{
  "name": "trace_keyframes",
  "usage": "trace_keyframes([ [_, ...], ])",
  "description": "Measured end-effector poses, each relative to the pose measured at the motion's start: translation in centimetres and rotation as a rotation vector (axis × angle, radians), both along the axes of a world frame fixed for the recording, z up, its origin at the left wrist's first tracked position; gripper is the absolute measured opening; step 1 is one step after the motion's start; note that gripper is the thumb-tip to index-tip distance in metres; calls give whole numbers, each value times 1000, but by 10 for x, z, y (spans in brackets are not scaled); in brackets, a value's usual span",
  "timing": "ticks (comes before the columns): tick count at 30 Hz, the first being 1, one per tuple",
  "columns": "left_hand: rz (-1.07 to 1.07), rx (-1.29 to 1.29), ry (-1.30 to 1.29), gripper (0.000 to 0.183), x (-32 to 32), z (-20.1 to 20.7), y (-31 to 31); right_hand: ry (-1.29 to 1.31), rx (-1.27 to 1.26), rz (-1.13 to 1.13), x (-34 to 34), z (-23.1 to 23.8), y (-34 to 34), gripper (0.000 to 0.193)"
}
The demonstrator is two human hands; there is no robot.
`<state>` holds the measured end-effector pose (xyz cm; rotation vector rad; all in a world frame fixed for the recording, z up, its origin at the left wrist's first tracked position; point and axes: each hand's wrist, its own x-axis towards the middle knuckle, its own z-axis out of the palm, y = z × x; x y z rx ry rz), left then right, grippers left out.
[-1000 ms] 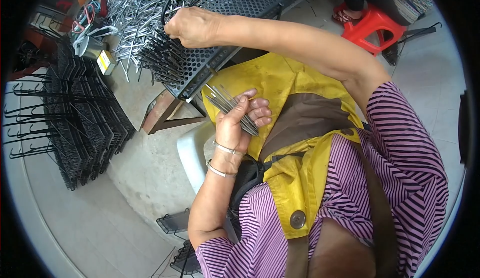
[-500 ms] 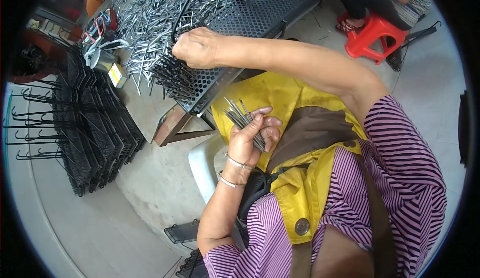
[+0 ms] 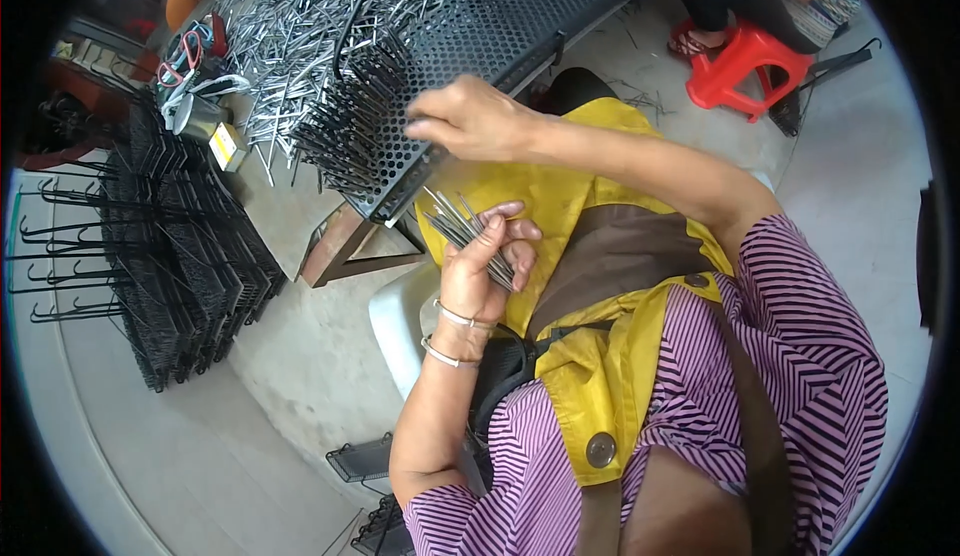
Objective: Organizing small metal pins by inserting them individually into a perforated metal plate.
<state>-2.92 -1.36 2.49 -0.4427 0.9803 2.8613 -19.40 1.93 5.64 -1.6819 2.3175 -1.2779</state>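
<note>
A bundle of thin grey metal rods (image 3: 462, 228) rests in my left hand (image 3: 482, 256), its fingers curled round them and the ends pointing up and to the left. My right hand (image 3: 468, 121) hovers over the near edge of a black perforated metal rack (image 3: 470, 51). Its fingers point left and are smeared by motion, so whether they hold anything is unclear. Left of that hand, dense rows of dark rods (image 3: 350, 121) stand upright in the rack's holes.
Loose metal rods (image 3: 290, 21) lie heaped on the table behind the rack. Scissors (image 3: 180, 61), a metal cup (image 3: 195, 116) and a small yellow-and-white box (image 3: 227, 146) are at its left. Stacked black hooked racks (image 3: 190, 256) stand further left. Another person sits on a red stool (image 3: 750, 71) at upper right.
My right hand has moved right and slightly toward me, off the standing rods. My left hand, still round the bundle, has shifted slightly left. At upper left, another person's arm has come further into view.
</note>
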Motion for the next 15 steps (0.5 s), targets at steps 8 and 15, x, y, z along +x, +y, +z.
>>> trace_keyframes([
  [8,-83,70,60,27,-2,-4,-1,-1172,112,253,36,-3,52,14],
  [15,-160,-96,-60,30,0,0,3,-1107,125,154,40,-12,60,10],
])
